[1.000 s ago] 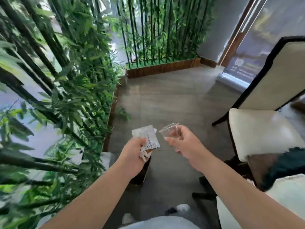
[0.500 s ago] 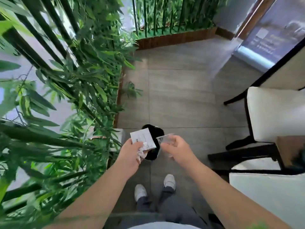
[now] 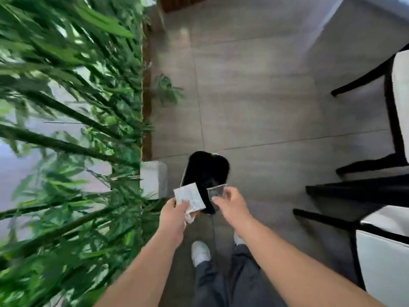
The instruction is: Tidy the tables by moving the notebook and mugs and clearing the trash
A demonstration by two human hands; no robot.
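standing over black trash bin (image 3: pixel 207 171) on floor by bamboo planter (image 3: pixel 146 111). left hand (image 3: pixel 172 214) pinching white paper scraps (image 3: pixel 190 197), right hand (image 3: pixel 230 203) fingers clamped on clear plastic cup (image 3: pixel 217 191), both hovering at bin's near rim. trash-clearing step prob. nearly done; nothing dropped yet. notebook, mugs, tables not showing.

Faint print marks the white paper slip (image 3: pixel 189 196) in the left hand (image 3: pixel 173 214), too blurred to read.
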